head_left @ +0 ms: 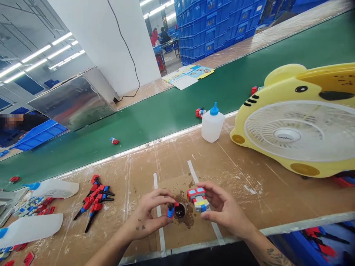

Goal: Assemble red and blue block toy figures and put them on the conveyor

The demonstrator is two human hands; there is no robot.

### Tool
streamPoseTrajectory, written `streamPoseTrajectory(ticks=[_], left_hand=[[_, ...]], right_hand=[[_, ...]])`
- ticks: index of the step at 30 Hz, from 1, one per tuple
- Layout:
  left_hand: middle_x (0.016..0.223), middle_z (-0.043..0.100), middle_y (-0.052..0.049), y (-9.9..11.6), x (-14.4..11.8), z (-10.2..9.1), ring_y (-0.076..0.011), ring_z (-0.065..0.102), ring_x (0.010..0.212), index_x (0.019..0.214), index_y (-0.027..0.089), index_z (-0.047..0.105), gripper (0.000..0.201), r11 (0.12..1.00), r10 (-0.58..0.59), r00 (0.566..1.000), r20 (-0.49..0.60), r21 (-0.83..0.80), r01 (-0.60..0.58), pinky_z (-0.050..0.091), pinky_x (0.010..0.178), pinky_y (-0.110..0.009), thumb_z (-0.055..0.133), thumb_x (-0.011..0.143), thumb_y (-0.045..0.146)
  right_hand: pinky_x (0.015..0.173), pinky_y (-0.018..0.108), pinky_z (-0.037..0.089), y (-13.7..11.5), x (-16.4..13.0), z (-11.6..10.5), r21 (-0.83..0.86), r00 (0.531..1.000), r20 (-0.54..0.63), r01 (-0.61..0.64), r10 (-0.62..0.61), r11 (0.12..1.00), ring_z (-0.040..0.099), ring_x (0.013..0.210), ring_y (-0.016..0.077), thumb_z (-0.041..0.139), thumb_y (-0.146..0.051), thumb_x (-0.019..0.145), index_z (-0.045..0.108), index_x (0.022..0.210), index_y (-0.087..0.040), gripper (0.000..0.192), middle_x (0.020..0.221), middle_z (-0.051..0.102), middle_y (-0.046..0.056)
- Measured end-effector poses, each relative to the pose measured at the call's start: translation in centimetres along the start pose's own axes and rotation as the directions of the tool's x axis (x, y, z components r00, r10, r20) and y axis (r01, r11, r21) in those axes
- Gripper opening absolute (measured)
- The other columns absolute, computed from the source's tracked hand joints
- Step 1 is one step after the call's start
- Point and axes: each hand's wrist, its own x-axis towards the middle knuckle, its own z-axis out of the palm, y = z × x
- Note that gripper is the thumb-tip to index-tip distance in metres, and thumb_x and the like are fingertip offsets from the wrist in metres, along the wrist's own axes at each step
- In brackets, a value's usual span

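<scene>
My left hand (154,210) pinches a small blue and red toy arm (170,211) between thumb and fingers; part of it is hidden by the fingertips. In my right hand (222,205) is a toy robot torso (198,199), red and grey with light blue panels and a yellow patch, gripped at its right side. The two parts are apart. Between the hands, a small round cup (180,210) of dark liquid sits on the brown table, with wet splashes around it. Left of my hands lies a pile of red and blue toy arms (95,197) with black blades.
White squeeze bottles lie at left (55,188) and one bottle (212,123) stands behind my hands. A yellow fan (299,122) fills the right side. Beyond runs a green conveyor (144,125) carrying toy parts (114,140). A blue bin (299,247) is at lower right; a person sits far left.
</scene>
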Motion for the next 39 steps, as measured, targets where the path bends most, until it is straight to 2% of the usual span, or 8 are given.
streamPoseTrajectory(ticks=[3, 7, 13, 19, 22, 29, 33, 39], left_hand=[[0.11, 0.066, -0.01, -1.1, -0.9, 1.2, -0.0247, 0.063, 0.105, 0.113, 0.019, 0.069, 0.036, 0.94, -0.163, 0.959, -0.234, -0.333, 0.079, 0.05, 0.094, -0.037, 0.079, 0.08, 0.031], [0.11, 0.068, -0.01, -2.1, -1.3, 2.6, -0.0245, 0.065, 0.103, 0.114, 0.018, 0.071, 0.04, 0.858, -0.292, 0.911, -0.291, -0.5, 0.115, 0.05, 0.095, -0.035, 0.082, 0.077, 0.027], [0.117, 0.069, -0.012, -2.0, -0.6, 3.7, -0.0263, 0.064, 0.11, 0.119, 0.017, 0.07, 0.038, 0.818, -0.337, 0.866, -0.369, -0.57, 0.075, 0.049, 0.1, -0.036, 0.076, 0.084, 0.028], [0.13, 0.061, -0.013, -0.7, 2.3, 6.7, -0.0266, 0.058, 0.124, 0.133, 0.02, 0.053, 0.066, 0.777, -0.389, 0.668, -0.634, -0.615, -0.132, 0.049, 0.103, -0.032, 0.082, 0.075, 0.026], [0.123, 0.064, -0.012, -0.2, 4.2, 6.5, -0.0232, 0.063, 0.113, 0.132, 0.021, 0.047, 0.072, 0.813, -0.42, 0.55, -0.722, -0.568, -0.125, 0.053, 0.092, -0.027, 0.084, 0.07, 0.023], [0.101, 0.066, -0.006, -4.0, 10.0, -2.3, -0.0171, 0.066, 0.089, 0.118, 0.016, 0.05, 0.053, 0.962, -0.268, 0.705, -0.656, -0.147, 0.229, 0.053, 0.079, -0.025, 0.077, 0.074, 0.03], [0.101, 0.066, -0.005, -7.7, 17.9, -7.3, -0.0182, 0.064, 0.092, 0.124, 0.015, 0.051, 0.064, 0.907, -0.286, 0.76, -0.584, 0.091, 0.411, 0.051, 0.086, -0.029, 0.083, 0.07, 0.027], [0.113, 0.064, -0.008, -11.4, 29.4, -10.4, -0.0216, 0.064, 0.099, 0.115, 0.014, 0.062, 0.029, 0.712, -0.478, 0.786, -0.392, 0.352, 0.608, 0.055, 0.086, -0.041, 0.065, 0.094, 0.034]], right_hand=[[0.106, 0.046, 0.048, 0.7, 0.2, 0.8, -0.149, 0.998, -0.042, 0.046, -0.053, 0.988, 0.062, 0.116, 0.0302, 0.091, -0.038, 0.068, 0.063, 0.122, -0.025, 0.062, 0.126, 0.063, 0.012], [0.105, 0.045, 0.048, 0.8, 0.6, 1.9, -0.333, 0.996, -0.006, 0.081, -0.088, 0.939, 0.06, 0.118, 0.0313, 0.086, -0.042, 0.074, 0.061, 0.127, -0.025, 0.061, 0.13, 0.059, 0.013], [0.098, 0.04, 0.051, -1.2, 1.8, 3.6, -0.7, 0.955, 0.163, 0.288, -0.247, 0.654, 0.059, 0.115, 0.0283, 0.078, -0.025, 0.081, 0.056, 0.128, -0.029, 0.052, 0.124, 0.062, 0.008], [0.093, 0.04, 0.052, -1.3, 4.0, 7.5, -0.801, 0.763, 0.325, 0.536, -0.56, 0.267, 0.058, 0.11, 0.0272, 0.055, -0.005, 0.09, 0.049, 0.138, -0.019, 0.05, 0.118, 0.061, 0.013], [0.094, 0.041, 0.052, -1.2, 5.4, 9.2, -0.778, 0.673, 0.353, 0.597, -0.65, 0.195, 0.057, 0.109, 0.0263, 0.049, -0.001, 0.091, 0.048, 0.138, -0.019, 0.051, 0.115, 0.06, 0.013], [0.103, 0.05, 0.047, -1.0, 10.5, 3.2, -0.835, 0.819, 0.264, 0.458, -0.509, 0.304, 0.05, 0.125, 0.0328, 0.065, -0.031, 0.091, 0.033, 0.148, -0.021, 0.066, 0.135, 0.048, 0.016], [0.094, 0.051, 0.051, 0.9, 13.7, -1.5, -0.866, 0.897, 0.147, 0.32, -0.417, 0.384, 0.059, 0.108, 0.0315, 0.063, -0.036, 0.091, 0.046, 0.134, -0.02, 0.049, 0.117, 0.059, 0.013], [0.084, 0.042, 0.053, 1.7, 14.4, -2.6, -0.865, 0.922, 0.157, 0.301, -0.353, 0.402, 0.064, 0.093, 0.0273, 0.062, -0.036, 0.09, 0.056, 0.121, -0.02, 0.035, 0.1, 0.066, 0.009]])
